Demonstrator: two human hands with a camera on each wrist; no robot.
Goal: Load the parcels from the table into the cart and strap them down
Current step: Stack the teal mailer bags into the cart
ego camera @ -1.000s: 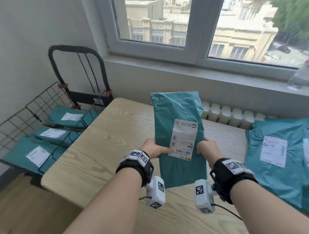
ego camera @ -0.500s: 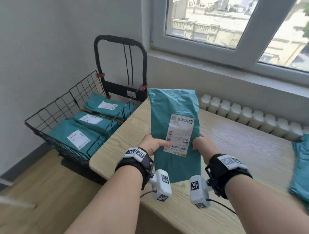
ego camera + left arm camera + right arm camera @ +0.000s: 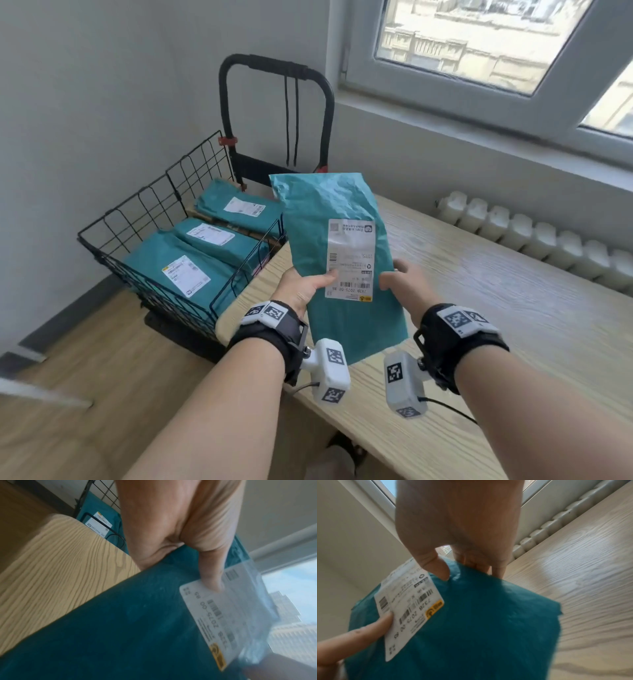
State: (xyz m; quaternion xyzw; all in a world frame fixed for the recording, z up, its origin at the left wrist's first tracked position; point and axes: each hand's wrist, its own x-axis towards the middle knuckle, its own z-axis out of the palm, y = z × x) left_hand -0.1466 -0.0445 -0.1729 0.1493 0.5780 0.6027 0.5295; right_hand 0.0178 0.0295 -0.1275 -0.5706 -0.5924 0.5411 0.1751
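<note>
A teal parcel point(image 3: 329, 212) with a white label hangs upright over the table's left end, beside the cart. My left hand point(image 3: 305, 287) grips its left edge, thumb on the label, as the left wrist view shows on the parcel point(image 3: 137, 622). My right hand point(image 3: 402, 277) pinches the right edge, thumb in front and fingers behind the parcel point(image 3: 479, 622). The black wire cart point(image 3: 144, 212) stands on the floor to the left. Three teal parcels lie flat in it: near point(image 3: 185, 274), middle point(image 3: 219, 240) and far point(image 3: 239, 205). Black cords point(image 3: 291, 113) hang from its handle point(image 3: 274, 66).
The wooden table point(image 3: 496, 308) runs to the right, with a white radiator point(image 3: 534, 236) behind it under the window sill. The cart sits in the corner against the grey wall. Wood floor lies below on the left.
Both hands have carried the parcel left, from mid-table to the table's end by the cart. My view turned left, so the teal parcels on the table's right side are out of sight.
</note>
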